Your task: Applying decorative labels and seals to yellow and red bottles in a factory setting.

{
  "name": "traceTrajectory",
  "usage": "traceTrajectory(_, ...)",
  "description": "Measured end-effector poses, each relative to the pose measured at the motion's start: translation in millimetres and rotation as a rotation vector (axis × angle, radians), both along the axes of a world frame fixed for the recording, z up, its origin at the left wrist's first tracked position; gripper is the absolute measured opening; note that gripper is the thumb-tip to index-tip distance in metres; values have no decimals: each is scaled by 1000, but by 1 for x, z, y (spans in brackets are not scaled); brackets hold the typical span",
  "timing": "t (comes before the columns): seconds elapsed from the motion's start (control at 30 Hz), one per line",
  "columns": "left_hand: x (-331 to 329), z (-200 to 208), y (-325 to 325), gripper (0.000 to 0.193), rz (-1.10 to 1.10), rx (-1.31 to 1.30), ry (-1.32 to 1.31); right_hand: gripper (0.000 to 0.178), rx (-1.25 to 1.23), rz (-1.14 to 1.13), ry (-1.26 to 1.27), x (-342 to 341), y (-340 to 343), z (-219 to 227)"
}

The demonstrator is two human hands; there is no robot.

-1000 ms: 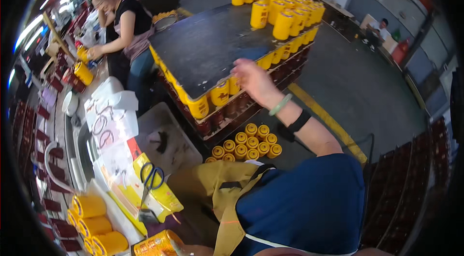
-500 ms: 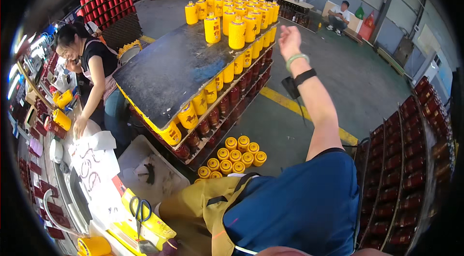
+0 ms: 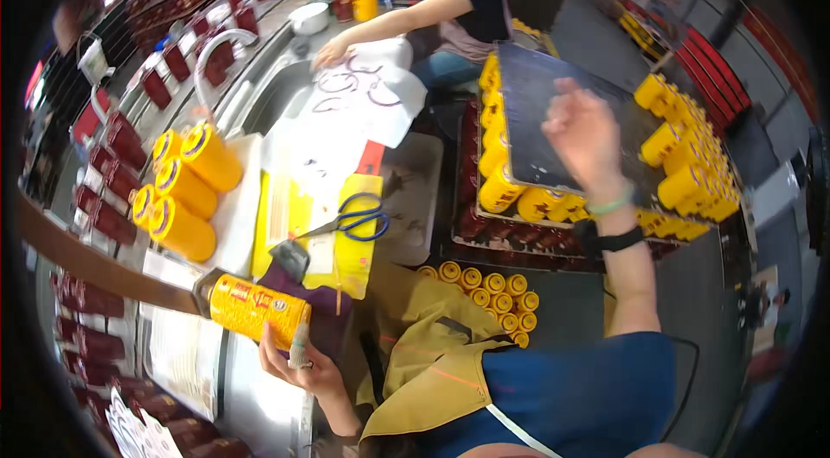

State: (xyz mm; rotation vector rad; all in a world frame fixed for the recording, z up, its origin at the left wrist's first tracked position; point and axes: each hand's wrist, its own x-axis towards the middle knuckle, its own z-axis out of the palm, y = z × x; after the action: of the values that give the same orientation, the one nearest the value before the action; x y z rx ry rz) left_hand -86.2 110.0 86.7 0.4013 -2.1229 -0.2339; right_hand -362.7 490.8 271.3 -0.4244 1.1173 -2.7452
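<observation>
My left hand is closed around a yellow bottle with red markings, lying on its side. A cloth sleeve covers one of its fingers. The bottle's far end meets the dark end of a long brown bar; whether the two are joined I cannot tell. My right hand is raised before the black board of the stack, blurred, its fingers loosely apart and nothing in them. On the bench lie blue-handled scissors on a yellow sheet, beside a dark purple cloth.
Several yellow bottles stand in a white tray at left. A co-worker's arm reaches over white paper. The stack's black board carries yellow bottles. More yellow bottles stand on the floor. Dark red bottles line the left.
My view has swung left toward the bench. My left hand, unseen before, now shows with the yellow bottle. My right hand remains raised, now appearing in front of the stack.
</observation>
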Motion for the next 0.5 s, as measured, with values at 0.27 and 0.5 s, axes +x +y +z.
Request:
traceTrajectory(0.27, -17, 3, 8, 20, 73, 103, 7, 27, 652, 730, 407, 28, -259, -84)
traceTrajectory(0.5, -10, 0, 13, 15, 138, 177, 1, 26, 673, 989, 503, 76, -326, -129)
